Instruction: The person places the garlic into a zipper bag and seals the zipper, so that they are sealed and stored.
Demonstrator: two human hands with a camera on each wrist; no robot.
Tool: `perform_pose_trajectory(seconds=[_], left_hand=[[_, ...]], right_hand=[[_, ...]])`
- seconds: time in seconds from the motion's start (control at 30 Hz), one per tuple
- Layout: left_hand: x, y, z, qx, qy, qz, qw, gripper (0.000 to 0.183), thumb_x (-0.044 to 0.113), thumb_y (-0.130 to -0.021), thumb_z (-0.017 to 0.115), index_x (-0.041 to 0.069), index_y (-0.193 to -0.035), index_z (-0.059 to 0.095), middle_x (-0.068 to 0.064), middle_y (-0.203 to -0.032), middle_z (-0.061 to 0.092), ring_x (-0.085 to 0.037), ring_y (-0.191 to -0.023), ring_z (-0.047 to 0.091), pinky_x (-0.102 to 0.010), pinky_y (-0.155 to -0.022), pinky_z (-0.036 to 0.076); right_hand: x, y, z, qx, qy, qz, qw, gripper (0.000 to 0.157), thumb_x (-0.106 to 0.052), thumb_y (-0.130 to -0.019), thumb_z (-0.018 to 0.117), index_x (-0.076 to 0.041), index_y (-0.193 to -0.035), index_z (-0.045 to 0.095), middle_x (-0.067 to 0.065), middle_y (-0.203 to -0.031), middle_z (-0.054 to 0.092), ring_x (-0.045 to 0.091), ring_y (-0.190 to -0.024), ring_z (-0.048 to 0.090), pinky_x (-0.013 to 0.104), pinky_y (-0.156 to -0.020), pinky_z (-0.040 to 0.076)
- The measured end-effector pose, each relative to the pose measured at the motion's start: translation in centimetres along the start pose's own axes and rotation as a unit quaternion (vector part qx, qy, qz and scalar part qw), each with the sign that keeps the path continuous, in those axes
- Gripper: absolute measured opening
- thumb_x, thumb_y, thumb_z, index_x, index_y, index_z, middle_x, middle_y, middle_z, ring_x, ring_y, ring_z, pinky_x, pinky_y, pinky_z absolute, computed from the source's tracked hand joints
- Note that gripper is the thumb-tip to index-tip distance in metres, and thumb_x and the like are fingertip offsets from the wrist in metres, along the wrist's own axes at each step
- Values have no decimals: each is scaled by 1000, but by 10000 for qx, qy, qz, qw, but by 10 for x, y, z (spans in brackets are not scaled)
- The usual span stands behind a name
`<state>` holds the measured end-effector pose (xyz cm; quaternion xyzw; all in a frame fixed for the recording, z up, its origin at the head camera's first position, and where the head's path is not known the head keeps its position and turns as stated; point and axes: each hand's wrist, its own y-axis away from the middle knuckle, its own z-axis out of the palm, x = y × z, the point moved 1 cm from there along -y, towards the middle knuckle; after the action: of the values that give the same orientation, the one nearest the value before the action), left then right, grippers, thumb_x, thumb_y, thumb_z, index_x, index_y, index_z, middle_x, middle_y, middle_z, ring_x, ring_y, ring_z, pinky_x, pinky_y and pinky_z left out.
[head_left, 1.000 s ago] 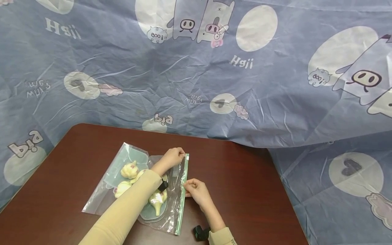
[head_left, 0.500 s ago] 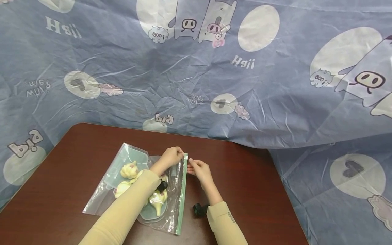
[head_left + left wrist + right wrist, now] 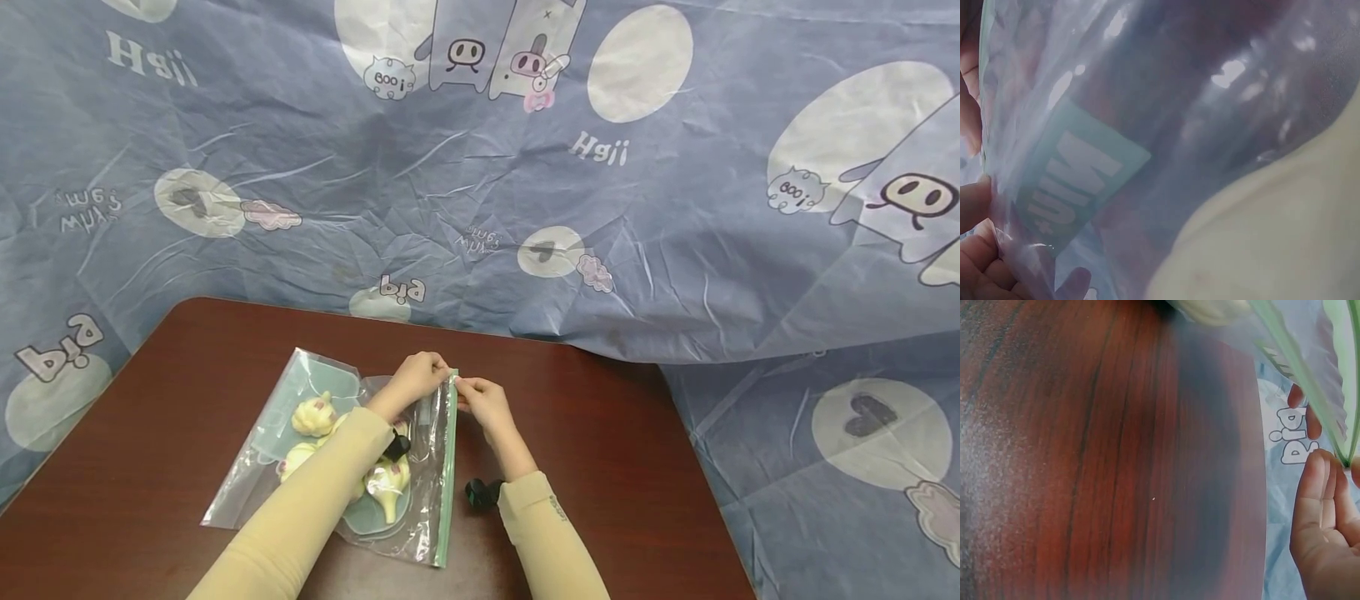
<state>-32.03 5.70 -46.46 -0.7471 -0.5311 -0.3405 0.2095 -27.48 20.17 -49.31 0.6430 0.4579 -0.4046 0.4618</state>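
Observation:
A clear zip bag (image 3: 247, 492) lies on the table, its green zip strip (image 3: 448, 475) along the right side. Inside are pale garlic bulbs (image 3: 313, 415) over light green trays (image 3: 333, 379). My left hand (image 3: 417, 377) pinches the bag's far right corner, the forearm crossing over the bag. At the same corner my right hand (image 3: 486, 404) pinches the end of the zip, hiding the white slider. In the right wrist view the two green strips (image 3: 1297, 369) spread apart from that end, so the bag's mouth gapes. A lettered green label (image 3: 1079, 175) shows through the film.
The dark red-brown table (image 3: 600, 467) extends to the right of the bag. Behind and beside it hangs a blue cartoon-print cloth (image 3: 375, 183). A black wrist camera (image 3: 482, 494) sits below the right wrist; another (image 3: 397, 447) is on the left wrist.
My right hand has moved away from me along the zip, from its middle up to the far corner, where it now pinches the end. The left hand stays at that corner.

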Motion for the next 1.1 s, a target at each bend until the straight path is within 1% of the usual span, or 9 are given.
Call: perform_pose_trajectory(seconds=[0.13, 0.23, 0.33, 0.5, 0.57, 0.8, 0.87, 0.97, 1.1], left_hand=[[-1, -1, -1, -10, -45, -45, 10000, 20, 21, -98, 60, 3, -97, 70, -7, -88, 68, -17, -72, 55, -28, -67, 47], [-1, -2, -3, -12, -8, -125, 9999, 21, 21, -98, 60, 3, -96, 70, -8, -89, 68, -18, -73, 56, -28, -67, 47], [-2, -3, -4, 14, 113, -286, 9995, 22, 23, -99, 60, 3, -97, 68, -9, -92, 68, -18, -75, 55, -28, -66, 46], [-4, -3, -7, 132, 230, -567, 9980, 23, 25, -99, 60, 3, -101, 67, -9, -94, 67, -19, -74, 54, -27, -63, 44], [-5, -4, -7, 157, 231, -597, 9978, 23, 25, -99, 59, 3, -102, 67, -10, -95, 67, -19, -74, 54, -27, -63, 44], [-4, -5, -10, 84, 290, -586, 9978, 25, 25, -100, 59, 3, -106, 68, -12, -100, 69, -20, -78, 57, -30, -67, 47], [-3, -4, -11, 117, 264, -616, 9977, 25, 25, -100, 59, 3, -107, 68, -12, -102, 69, -21, -80, 58, -31, -68, 48], [-2, -3, -13, 179, 267, -719, 9969, 26, 25, -101, 57, 3, -108, 67, -13, -104, 69, -23, -84, 59, -34, -72, 50], [-1, -2, -14, 282, 281, -775, 9962, 25, 25, -101, 57, 4, -108, 67, -14, -106, 69, -25, -90, 61, -38, -78, 52]], right_hand=[[-2, 0, 1, -106, 159, 53, 9998, 35, -30, -98, 62, 1, -115, 68, 12, -106, 69, 11, -83, 66, 38, -88, 59], [-3, 1, 1, -180, 263, 102, 9994, 35, -30, -98, 62, 1, -114, 68, 12, -105, 68, 12, -82, 67, 40, -89, 59], [-5, 3, 1, -261, 420, 114, 9987, 33, -29, -98, 62, 0, -113, 69, 11, -102, 68, 15, -83, 68, 43, -90, 58], [-5, 12, 2, -452, 642, 57, 9969, 29, -29, -97, 62, -2, -105, 70, 9, -94, 67, 22, -85, 69, 45, -89, 58], [-4, 18, 2, -519, 705, 15, 9962, 28, -28, -97, 62, -3, -102, 70, 10, -93, 67, 23, -85, 69, 45, -88, 58], [6, 41, -2, -758, 884, -246, 9929, 22, -24, -96, 61, -2, -94, 67, 14, -88, 67, 27, -82, 68, 45, -82, 59], [10, 49, -3, -879, 894, -336, 9915, 21, -22, -94, 62, -2, -92, 67, 14, -85, 67, 26, -79, 67, 44, -80, 59], [18, 62, -3, -1106, 937, -446, 9884, 17, -18, -90, 63, -2, -89, 66, 12, -79, 67, 19, -71, 65, 42, -75, 59], [28, 79, -6, -1386, 1030, -500, 9837, 14, -14, -86, 63, -1, -87, 66, 11, -74, 66, 12, -66, 61, 38, -69, 59]])
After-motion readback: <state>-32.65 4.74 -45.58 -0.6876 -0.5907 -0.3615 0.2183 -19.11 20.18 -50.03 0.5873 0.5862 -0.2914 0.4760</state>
